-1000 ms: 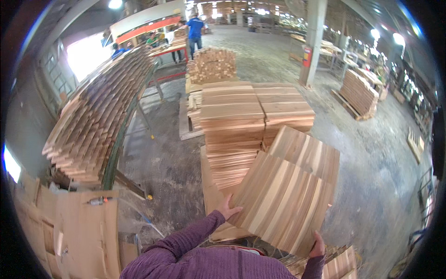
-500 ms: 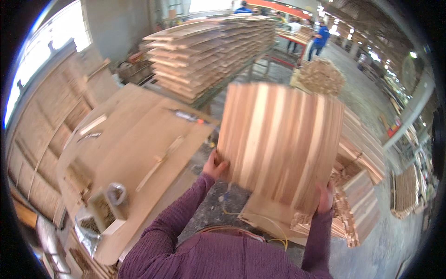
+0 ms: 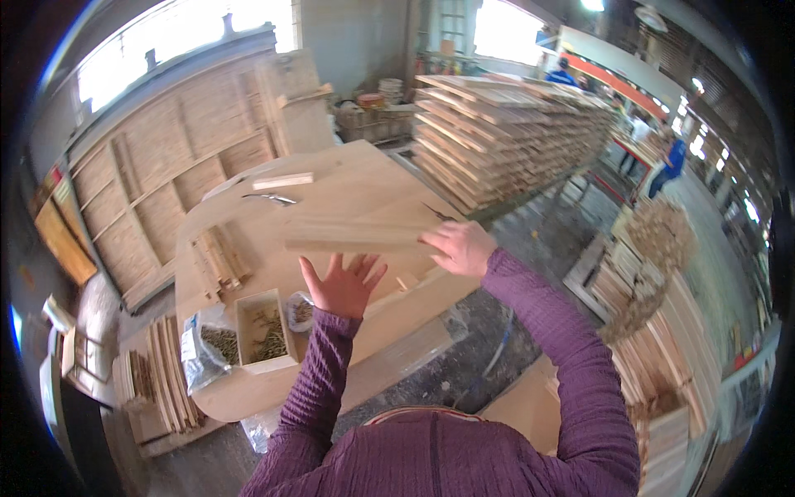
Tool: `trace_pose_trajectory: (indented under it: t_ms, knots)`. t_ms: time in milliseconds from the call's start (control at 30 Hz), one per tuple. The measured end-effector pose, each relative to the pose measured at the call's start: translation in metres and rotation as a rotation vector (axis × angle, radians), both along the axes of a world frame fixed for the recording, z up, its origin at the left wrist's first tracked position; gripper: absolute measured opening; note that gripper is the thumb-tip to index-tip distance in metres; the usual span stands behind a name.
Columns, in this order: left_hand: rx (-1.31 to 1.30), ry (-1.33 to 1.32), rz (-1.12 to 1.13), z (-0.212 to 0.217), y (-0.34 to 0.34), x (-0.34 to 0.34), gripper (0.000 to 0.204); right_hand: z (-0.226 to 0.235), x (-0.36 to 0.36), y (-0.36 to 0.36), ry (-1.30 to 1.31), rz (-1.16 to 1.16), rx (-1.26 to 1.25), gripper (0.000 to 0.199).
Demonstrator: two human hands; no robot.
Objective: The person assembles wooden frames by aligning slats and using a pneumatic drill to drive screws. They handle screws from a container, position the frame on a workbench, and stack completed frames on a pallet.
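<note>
we find the blurred wooden panel [image 3: 356, 238] over the worktable [image 3: 385, 180]; left hand [image 3: 341, 290] spread beside its near edge, right hand [image 3: 464, 248] at its right end, grip indeterminable. we judge it stiff, moderately heavy, best held by opposite edges.

Crinkled purple top [image 3: 397, 455] with long sleeves [image 3: 548, 331]

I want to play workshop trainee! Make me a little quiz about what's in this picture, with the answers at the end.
1. True or false: the left hand has its fingers spread.
2. Which hand is nearest the right end of the blurred pale wooden board? A) left B) right
3. Fill in: the pale rectangular open-topped box is to the ____ of the left hand.

Key: 1. True. 2. B, the right hand. 3. Left.
</note>
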State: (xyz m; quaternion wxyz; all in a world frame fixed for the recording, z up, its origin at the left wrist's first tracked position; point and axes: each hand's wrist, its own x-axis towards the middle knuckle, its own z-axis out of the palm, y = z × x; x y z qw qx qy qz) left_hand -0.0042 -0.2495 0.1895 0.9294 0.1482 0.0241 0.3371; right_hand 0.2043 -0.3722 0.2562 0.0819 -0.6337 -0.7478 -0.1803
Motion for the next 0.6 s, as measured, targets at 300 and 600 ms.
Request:
trace_pose_trajectory:
  t_ms: [300, 600]
  knots:
    - [-0.041, 0.336, 0.207, -0.085, 0.067, -0.039, 0.063, -0.069, 0.032, 0.104, 0.144, 0.148, -0.095, 0.047]
    - [0.047, 0.804, 0.511, -0.129, 0.096, 0.008, 0.045, -0.136, 0.111, 0.146, 0.29, 0.037, -0.266, 0.062]
